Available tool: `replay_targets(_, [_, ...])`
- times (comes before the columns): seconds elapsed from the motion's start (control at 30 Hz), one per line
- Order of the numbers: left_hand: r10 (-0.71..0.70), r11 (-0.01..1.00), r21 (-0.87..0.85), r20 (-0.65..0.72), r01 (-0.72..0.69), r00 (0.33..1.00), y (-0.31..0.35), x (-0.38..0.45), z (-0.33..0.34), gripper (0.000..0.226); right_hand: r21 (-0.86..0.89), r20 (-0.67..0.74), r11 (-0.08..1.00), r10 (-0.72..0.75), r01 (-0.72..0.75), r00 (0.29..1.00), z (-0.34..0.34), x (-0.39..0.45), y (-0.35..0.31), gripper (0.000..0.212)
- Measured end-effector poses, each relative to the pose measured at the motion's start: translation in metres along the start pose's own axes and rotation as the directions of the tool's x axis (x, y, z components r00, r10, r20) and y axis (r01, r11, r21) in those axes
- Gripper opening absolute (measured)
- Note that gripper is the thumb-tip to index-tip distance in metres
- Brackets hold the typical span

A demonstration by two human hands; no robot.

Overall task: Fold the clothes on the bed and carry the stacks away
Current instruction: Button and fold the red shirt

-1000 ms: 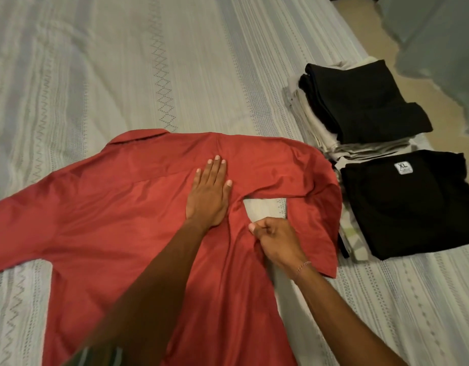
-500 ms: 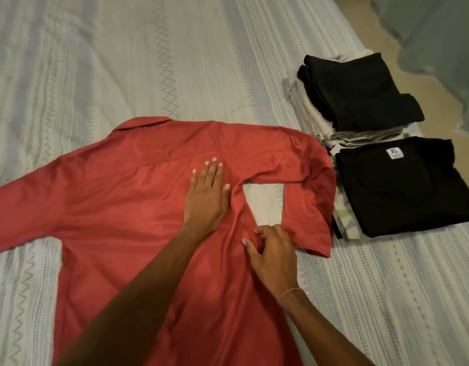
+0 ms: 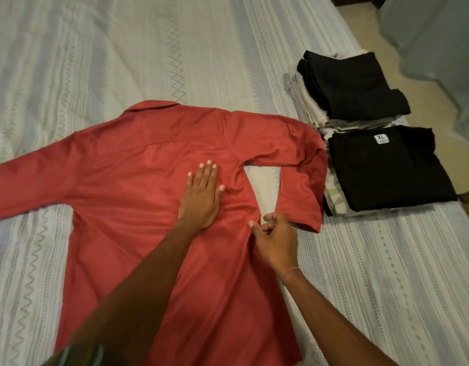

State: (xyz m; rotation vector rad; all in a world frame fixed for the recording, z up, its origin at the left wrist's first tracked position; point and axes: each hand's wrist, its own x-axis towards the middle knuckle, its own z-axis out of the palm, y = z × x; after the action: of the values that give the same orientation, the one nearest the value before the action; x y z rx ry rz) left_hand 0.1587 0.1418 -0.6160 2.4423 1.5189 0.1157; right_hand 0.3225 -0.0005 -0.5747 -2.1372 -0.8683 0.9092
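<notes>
A red long-sleeved shirt lies back up on the bed, collar away from me. Its left sleeve stretches to the left; its right sleeve is bent down beside the body. My left hand presses flat on the middle of the shirt's back, fingers straight. My right hand has curled fingers and pinches the shirt's right side edge next to the sleeve cuff. Two stacks of folded clothes stand to the right: a far stack topped with black cloth and a near stack topped by a black shirt with an XL label.
The bed wears a pale patterned cover, with open cover beyond the collar and at the lower right. Its right edge runs past the stacks, with tan floor beyond. A grey cloth hangs at the top right.
My right hand has slid a little down the shirt's side edge toward me, staying pinched on the cloth. My left hand has stayed flat on the back. The view shifted slightly.
</notes>
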Motion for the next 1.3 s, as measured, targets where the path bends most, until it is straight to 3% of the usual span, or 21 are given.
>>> replay_targets(0.1, [0.102, 0.994, 0.041, -0.011, -0.102, 0.995, 0.027, -0.046, 0.005, 0.063, -0.160, 0.047, 0.986, -0.035, 0.042, 0.998, -0.006, -0.016, 0.015, 0.029])
replay_targets(0.23, [0.137, 0.990, 0.019, -0.062, -0.137, 0.989, 0.058, -0.120, 0.018, 0.057, -0.189, 0.039, 0.976, -0.106, 0.112, 0.994, -0.015, -0.051, 0.032, 0.034])
replay_targets(0.37, [0.081, 0.997, -0.012, -0.063, -0.082, 0.995, 0.065, -0.167, 0.031, 0.055, -0.355, -0.035, 0.892, -0.310, 0.279, 0.950, -0.011, -0.088, 0.053, 0.024])
replay_targets(0.5, [0.060, 0.998, -0.004, -0.050, -0.060, 0.997, 0.061, -0.188, 0.034, 0.056, -0.475, -0.080, 0.842, -0.331, 0.256, 0.940, -0.006, -0.102, 0.066, 0.027])
replay_targets(0.6, [0.061, 0.998, 0.007, -0.025, -0.061, 0.998, 0.048, -0.210, 0.035, 0.059, -0.412, -0.115, 0.876, -0.322, 0.250, 0.940, -0.011, -0.106, 0.063, 0.029])
replay_targets(0.7, [0.024, 0.998, 0.054, -0.016, -0.023, 1.000, 0.036, -0.226, 0.034, 0.063, -0.374, -0.213, 0.915, -0.243, 0.151, 0.946, -0.020, -0.114, 0.065, 0.031])
replay_targets(0.9, [-0.003, 0.999, 0.049, 0.000, 0.003, 1.000, 0.032, -0.273, 0.033, 0.072, -0.442, -0.130, 0.893, -0.160, 0.087, 0.979, -0.021, -0.149, 0.075, 0.039])
replay_targets(1.0, [-0.008, 1.000, 0.021, 0.000, 0.008, 1.000, 0.031, -0.299, 0.035, 0.073, -0.465, -0.066, 0.881, -0.132, 0.087, 0.989, -0.026, -0.163, 0.092, 0.031])
replay_targets(1.13, [-0.016, 1.000, -0.023, 0.007, 0.016, 1.000, 0.027, -0.328, 0.037, 0.072, -0.243, -0.170, 0.969, -0.079, 0.036, 0.982, -0.040, -0.170, 0.110, 0.025])
replay_targets(1.2, [-0.013, 0.996, -0.084, -0.005, 0.013, 1.000, 0.026, -0.337, 0.035, 0.070, -0.223, -0.180, 0.975, -0.055, 0.014, 0.982, -0.045, -0.173, 0.113, 0.030])
replay_targets(1.3, [-0.180, 0.977, -0.139, -0.118, 0.163, 0.977, 0.012, -0.351, 0.021, 0.061, -0.233, -0.190, 0.972, -0.083, 0.037, 0.978, -0.045, -0.184, 0.119, 0.042])
